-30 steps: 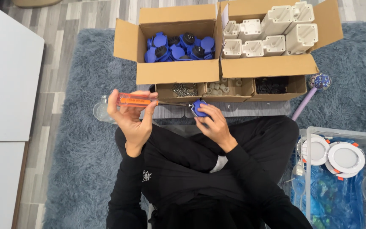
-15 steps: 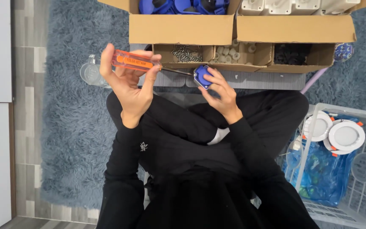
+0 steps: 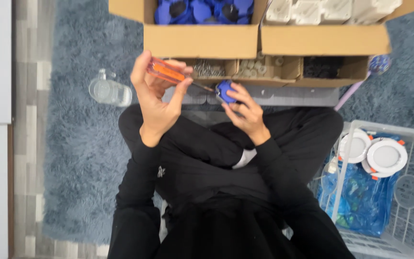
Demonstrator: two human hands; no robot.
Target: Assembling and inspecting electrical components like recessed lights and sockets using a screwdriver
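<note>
My left hand (image 3: 156,103) grips a screwdriver with a clear orange handle (image 3: 167,72), held sideways above my crossed legs. Its metal shaft points right, and the tip meets a small round blue part (image 3: 224,91). My right hand (image 3: 246,111) holds that blue part between fingers and thumb. Both hands are just in front of a low cardboard tray (image 3: 269,72) divided into compartments with small hardware.
A cardboard box of blue parts (image 3: 200,29) and one of white parts (image 3: 322,29) stand behind the tray. A clear plastic bottle (image 3: 109,91) lies on the grey rug at left. A white wire basket (image 3: 384,192) at right holds round white lamps and blue plastic.
The view has shifted, so the boxes now sit at the top edge. My hands stay together, the screwdriver handle has tilted slightly and its tip remains on the blue part.
</note>
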